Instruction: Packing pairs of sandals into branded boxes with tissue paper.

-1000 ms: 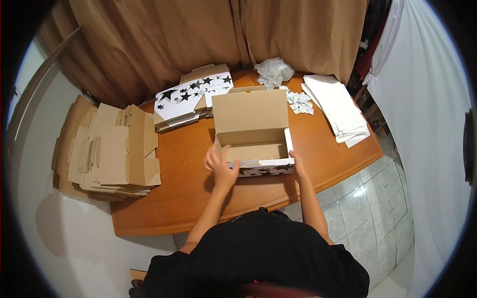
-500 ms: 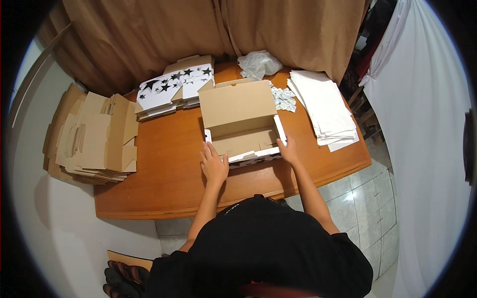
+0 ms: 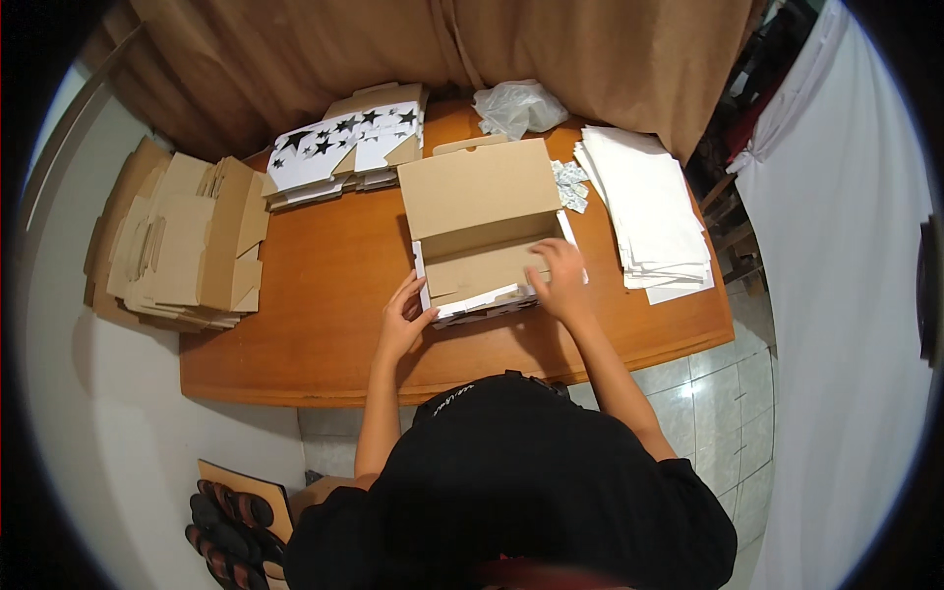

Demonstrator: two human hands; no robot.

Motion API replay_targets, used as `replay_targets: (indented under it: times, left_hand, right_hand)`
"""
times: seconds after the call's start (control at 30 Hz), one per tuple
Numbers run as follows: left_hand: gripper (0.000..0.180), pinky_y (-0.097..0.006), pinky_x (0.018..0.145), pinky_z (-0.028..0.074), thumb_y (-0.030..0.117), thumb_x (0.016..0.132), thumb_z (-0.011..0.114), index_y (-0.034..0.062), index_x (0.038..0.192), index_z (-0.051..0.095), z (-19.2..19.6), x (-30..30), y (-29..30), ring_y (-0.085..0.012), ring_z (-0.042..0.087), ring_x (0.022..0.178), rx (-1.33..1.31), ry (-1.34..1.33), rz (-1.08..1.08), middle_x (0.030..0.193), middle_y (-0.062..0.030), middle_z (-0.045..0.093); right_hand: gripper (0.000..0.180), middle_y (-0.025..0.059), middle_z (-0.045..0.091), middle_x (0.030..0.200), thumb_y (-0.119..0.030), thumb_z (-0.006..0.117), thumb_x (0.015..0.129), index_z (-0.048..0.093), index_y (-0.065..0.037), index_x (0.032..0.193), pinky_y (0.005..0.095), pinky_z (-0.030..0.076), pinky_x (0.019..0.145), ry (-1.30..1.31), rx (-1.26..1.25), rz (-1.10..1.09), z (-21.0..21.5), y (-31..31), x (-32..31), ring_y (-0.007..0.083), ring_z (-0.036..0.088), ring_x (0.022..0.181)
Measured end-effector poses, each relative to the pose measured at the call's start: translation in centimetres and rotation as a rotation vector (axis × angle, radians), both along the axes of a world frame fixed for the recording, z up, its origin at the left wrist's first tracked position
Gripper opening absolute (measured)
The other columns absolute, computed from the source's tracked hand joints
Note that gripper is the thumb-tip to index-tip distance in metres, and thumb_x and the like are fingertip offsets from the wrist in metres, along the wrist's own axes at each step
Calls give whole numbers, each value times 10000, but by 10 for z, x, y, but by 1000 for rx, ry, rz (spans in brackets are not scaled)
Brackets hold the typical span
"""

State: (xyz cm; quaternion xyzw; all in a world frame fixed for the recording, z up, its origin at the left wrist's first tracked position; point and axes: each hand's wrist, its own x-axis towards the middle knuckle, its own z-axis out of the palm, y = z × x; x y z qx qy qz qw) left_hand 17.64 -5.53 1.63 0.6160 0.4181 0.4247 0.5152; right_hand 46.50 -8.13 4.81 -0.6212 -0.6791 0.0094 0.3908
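An open cardboard box (image 3: pixel 482 183) stands on the wooden table in front of me, brown inside, with its lid raised at the far side. Its outer front is white with black star shapes. My left hand (image 3: pixel 401 320) holds the box's near left corner, fingers along the left wall and thumb at the front. Over the right end of the box hovers my right hand (image 3: pixel 559 279), its fingers bent and apart with nothing visible in them. Whether its fingertips touch the box's inside cannot be made out.
Flattened brown boxes (image 3: pixel 177 246) are stacked at the left, star-printed ones (image 3: pixel 324 147) at the back. A clear plastic bag (image 3: pixel 519 108), small patterned packets (image 3: pixel 570 187) and a pile of white sheets (image 3: pixel 649 202) lie behind and right. Sandals (image 3: pixel 231 531) rest on a board below.
My right hand has moved from the box's near right corner inward over its opening. My left hand has shifted to the left side of the near left corner.
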Motion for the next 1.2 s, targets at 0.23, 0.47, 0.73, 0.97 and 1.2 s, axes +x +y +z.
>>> replay_targets:
  times: [0.23,0.47,0.73,0.97,1.2]
  left_hand:
    - [252,-313,860,472,14,783,651,-29,1021,580,-3,16,-14,-212,557,1037,137,25,237,1266,-133,490]
    - [230,-333,859,467,128,843,569,-29,1008,598,-12,9,-28,-266,586,1015,374,110,307,1148,-177,582]
    - [218,-369,907,433,93,822,577,-22,1001,621,-8,15,-21,-302,559,1056,546,383,269,1092,-172,596]
    - [111,-294,782,495,29,810,587,-17,896,641,-17,31,-14,-234,589,944,326,252,364,1025,-139,584]
    - [112,-408,925,352,90,756,613,79,865,635,8,49,-6,-285,477,1086,397,628,490,1005,-51,599]
  right_hand:
    - [190,26,565,927,-199,666,731,625,-145,909,617,233,974,-177,-216,415,-10,5,-70,217,531,945]
    - [94,-11,535,827,-145,667,731,586,-151,779,582,246,970,-94,-8,478,-19,3,-74,185,524,823]
    - [126,17,541,839,-152,657,740,617,-139,859,570,292,947,-138,31,386,-21,-1,-75,201,530,836]
    - [129,103,553,947,-138,633,759,626,-74,871,401,409,876,242,-33,559,-18,3,-62,275,543,874]
    - [148,137,527,1023,-115,587,787,614,-59,921,392,410,858,304,118,-121,-16,8,32,294,502,986]
